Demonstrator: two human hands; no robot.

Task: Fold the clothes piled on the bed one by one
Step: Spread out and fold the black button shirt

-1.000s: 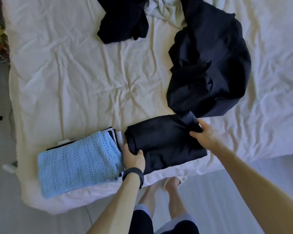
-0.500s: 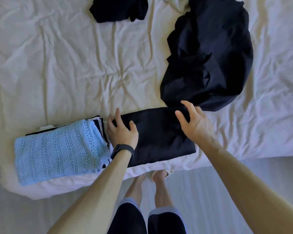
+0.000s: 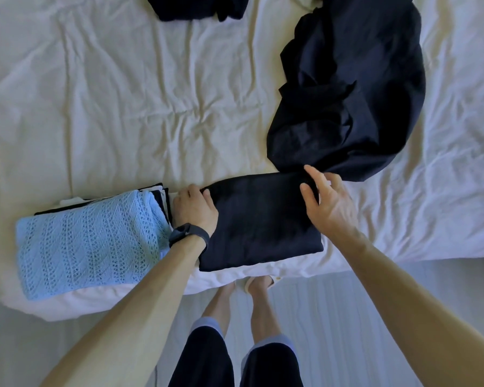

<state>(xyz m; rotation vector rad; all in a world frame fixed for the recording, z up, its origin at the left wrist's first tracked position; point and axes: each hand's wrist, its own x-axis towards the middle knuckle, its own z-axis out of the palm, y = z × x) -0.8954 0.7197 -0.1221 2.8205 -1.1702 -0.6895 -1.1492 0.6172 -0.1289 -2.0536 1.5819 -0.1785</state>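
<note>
On garment (image 3: pixel 263 219): left hand (image 3: pixel 194 208) grips, right hand (image 3: pixel 330 205) splayed.

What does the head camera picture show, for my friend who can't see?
The left hand grips one end of a folded dark garment on a white bed, and the open right hand touches the other end. A blue knit tops a folded pile beside it; a crumpled dark garment lies beyond.

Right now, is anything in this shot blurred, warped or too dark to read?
Head view: the right hand is slightly blurred; the bed edge bows from the wide lens; the folded dark garment and unfolded heap show almost no detail.
</note>
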